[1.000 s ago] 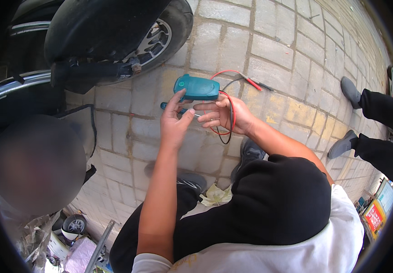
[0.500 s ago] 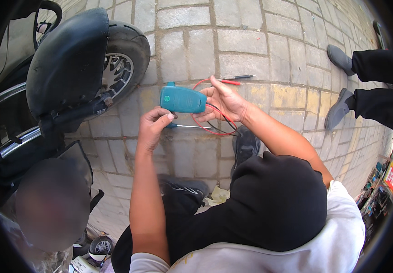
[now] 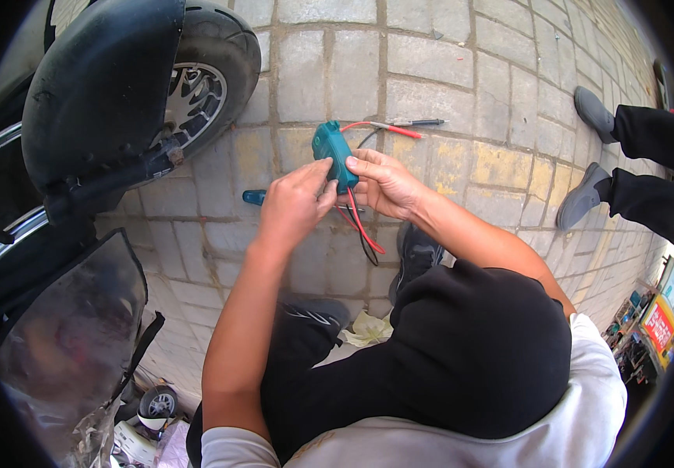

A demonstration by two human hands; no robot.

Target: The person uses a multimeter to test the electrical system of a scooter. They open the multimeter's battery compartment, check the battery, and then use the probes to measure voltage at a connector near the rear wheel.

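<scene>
Between my hands is a teal handheld multimeter [image 3: 332,148], tilted with one narrow side toward me. My right hand [image 3: 387,183] grips its right side, thumb on the casing. My left hand [image 3: 294,199] is closed on its near left part, with the fingertips pressed against it. Red and black test leads [image 3: 362,230] hang from its near end and loop below my hands. Beyond my right hand, a red probe [image 3: 399,130] and a black probe [image 3: 428,122] lie on the paving. A screwdriver with a teal handle [image 3: 254,196] lies left of my left hand, its shaft mostly hidden.
A scooter wheel [image 3: 212,86] under a black fender [image 3: 103,101] stands at the left. Below it hangs a clear plastic sheet [image 3: 79,335]. Another person's grey shoes [image 3: 580,195] are at the right. My own dark shoes [image 3: 419,253] rest on the brick paving [image 3: 430,101].
The multimeter has turned from lying level to standing on edge, its far end swinging away from me. My left hand has moved right and taken hold of it. The leads now hang lower.
</scene>
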